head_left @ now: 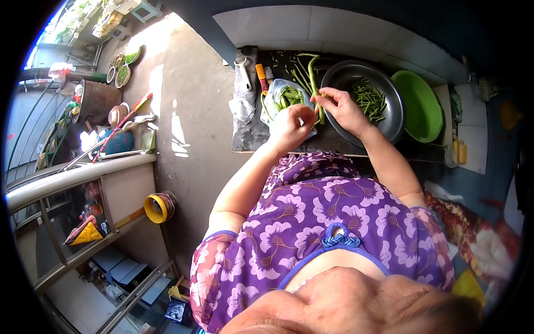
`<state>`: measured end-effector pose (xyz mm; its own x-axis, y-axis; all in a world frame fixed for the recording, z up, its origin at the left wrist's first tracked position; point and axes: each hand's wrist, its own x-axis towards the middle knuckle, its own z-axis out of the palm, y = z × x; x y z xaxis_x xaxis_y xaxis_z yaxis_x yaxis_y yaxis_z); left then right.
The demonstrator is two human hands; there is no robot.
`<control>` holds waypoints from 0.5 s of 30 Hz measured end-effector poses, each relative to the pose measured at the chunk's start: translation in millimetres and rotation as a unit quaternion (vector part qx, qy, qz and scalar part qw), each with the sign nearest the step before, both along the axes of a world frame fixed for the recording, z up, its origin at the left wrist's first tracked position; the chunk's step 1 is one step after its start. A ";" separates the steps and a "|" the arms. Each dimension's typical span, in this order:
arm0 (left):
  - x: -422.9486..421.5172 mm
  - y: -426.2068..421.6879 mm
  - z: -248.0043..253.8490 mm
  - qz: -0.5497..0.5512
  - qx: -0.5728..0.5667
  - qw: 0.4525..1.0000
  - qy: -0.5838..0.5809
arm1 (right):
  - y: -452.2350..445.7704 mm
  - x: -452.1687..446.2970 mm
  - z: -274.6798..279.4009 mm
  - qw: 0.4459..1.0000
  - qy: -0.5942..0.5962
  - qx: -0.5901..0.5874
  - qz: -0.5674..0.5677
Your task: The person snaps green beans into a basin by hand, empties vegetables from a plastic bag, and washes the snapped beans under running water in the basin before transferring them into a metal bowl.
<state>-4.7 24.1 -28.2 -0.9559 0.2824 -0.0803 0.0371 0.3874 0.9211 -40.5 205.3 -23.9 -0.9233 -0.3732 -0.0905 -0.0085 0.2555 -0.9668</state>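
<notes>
Head-worn view — near, wide, facing forward and down

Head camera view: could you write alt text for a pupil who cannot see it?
A person holds a long green vegetable in the right-hand grip, with the left-hand grip close by. On the counter are a plastic bag of greens, a dark basin of short green pieces and a bright green basin.

Purple garment (320, 225) with lilac flowers (291, 208), short blue-edged sleeves (210, 261), blue knotted ornament (340, 240) at the neckline (305, 263).
</notes>
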 end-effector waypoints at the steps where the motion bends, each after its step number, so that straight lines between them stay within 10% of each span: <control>1: -3.6 -1.6 1.7 0.013 -0.020 0.998 0.065 | -1.5 4.0 2.3 0.999 -0.025 -0.012 0.017; 6: -46.0 -36.5 2.8 0.270 0.118 0.946 0.134 | -3.0 12.4 -6.3 0.996 -0.085 -0.018 0.030; 10: -67.7 -65.1 -37.0 0.104 -0.067 0.986 -0.114 | 0.4 15.3 4.1 0.960 -0.227 -0.159 0.032; 12: -64.1 -55.2 -87.7 -0.019 0.130 0.966 -0.223 | -0.7 17.0 5.7 0.949 -0.250 -0.191 0.032; 15: -55.4 -25.2 -45.4 0.060 0.481 0.769 -0.417 | -4.6 23.1 5.2 0.933 -0.287 -0.217 0.020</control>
<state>-60.0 -1.1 -73.6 -0.7095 0.5084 -0.4879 -0.7043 -0.5332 0.4686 -17.4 200.7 -18.7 -0.7541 -0.5225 -0.3980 0.5409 -0.1501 -0.8276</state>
